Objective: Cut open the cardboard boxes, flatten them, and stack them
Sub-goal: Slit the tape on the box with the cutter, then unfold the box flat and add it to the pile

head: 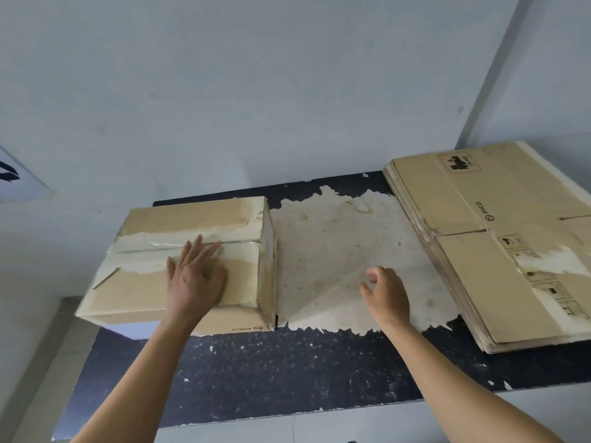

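Left hand (195, 279) flat, fingers spread, on taped box (179, 266); right hand (385, 295) loosely curled, empty, above table (287, 372).

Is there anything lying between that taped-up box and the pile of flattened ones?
Nothing solid: between the sealed box and the flat stack lies only bare worn tabletop, with the right hand hovering over it.

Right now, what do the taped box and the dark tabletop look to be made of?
Taped box: brown corrugated cardboard, matte, its top layer torn pale; clear glossy tape glints along the seam. Tabletop: dark speckled coating, peeled to a pale, stained underlayer; the core material is unclear.
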